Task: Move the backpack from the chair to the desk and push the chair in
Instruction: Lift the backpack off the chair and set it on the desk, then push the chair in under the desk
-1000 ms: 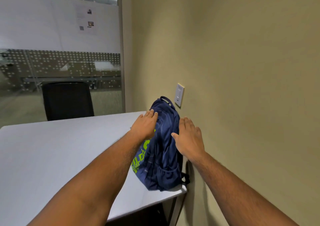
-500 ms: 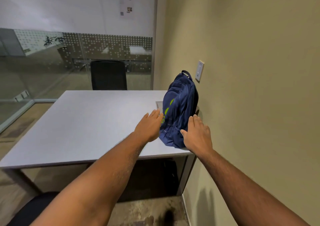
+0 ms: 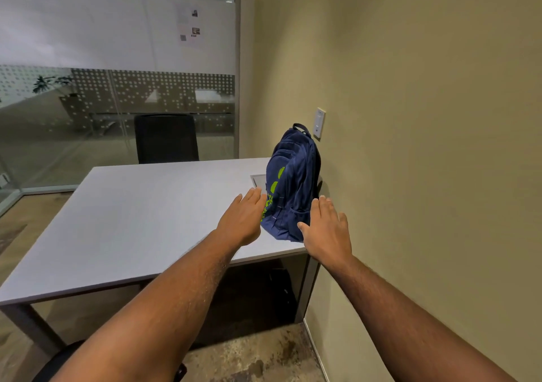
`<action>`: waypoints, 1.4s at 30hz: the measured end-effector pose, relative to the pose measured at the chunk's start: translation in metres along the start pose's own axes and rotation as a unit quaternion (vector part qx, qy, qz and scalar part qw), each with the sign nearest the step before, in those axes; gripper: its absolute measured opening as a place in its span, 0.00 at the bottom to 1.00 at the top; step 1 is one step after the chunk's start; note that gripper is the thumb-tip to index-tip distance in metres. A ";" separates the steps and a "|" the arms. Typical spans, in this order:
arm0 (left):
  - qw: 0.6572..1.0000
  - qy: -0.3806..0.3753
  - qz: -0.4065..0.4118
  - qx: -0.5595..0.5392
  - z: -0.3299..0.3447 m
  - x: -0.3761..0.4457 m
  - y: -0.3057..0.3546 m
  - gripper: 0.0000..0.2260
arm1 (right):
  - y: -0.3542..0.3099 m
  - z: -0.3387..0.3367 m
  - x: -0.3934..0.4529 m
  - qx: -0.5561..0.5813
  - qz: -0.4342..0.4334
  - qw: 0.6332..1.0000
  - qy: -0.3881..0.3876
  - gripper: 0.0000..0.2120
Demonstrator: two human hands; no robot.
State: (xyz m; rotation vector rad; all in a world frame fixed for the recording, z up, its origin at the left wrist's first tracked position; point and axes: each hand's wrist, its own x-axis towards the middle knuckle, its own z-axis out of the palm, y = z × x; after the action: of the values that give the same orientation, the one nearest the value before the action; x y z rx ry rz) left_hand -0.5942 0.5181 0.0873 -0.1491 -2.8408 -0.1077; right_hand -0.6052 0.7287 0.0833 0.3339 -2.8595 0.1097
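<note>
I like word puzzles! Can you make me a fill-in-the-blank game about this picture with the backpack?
1. The blue backpack stands on the ____.
2. The writing on the backpack is ____.
3. Both hands, left hand and right hand, are ____, holding nothing.
4. The far chair is coloured ____.

Missing words: desk; green; open; black

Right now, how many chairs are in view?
2. One black chair stands at the far side of the desk, its back showing above the top. A second chair is partly visible at the bottom left, under the left forearm. Others could sit outside the frame.
</note>
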 end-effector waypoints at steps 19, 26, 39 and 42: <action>0.995 -0.044 0.081 -0.043 -0.048 -0.149 -0.109 0.30 | -0.175 -0.041 -0.140 -0.072 0.077 0.994 0.033 0.37; 0.995 -0.053 0.065 -0.051 -0.054 -0.202 -0.136 0.30 | -0.213 -0.034 -0.151 -0.060 0.048 0.996 0.037 0.37; 0.996 -0.084 0.015 -0.020 -0.070 -0.299 -0.175 0.30 | -0.258 -0.002 -0.196 -0.010 0.009 1.000 -0.007 0.36; 0.996 -0.084 0.008 -0.010 -0.080 -0.318 -0.187 0.30 | -0.273 -0.004 -0.205 -0.004 0.004 1.000 -0.006 0.36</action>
State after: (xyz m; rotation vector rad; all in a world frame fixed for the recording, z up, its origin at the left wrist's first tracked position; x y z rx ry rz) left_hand -0.2904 0.2968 0.0588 -0.1949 -3.0065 -0.1256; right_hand -0.3474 0.5082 0.0454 0.3222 -2.8725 0.0995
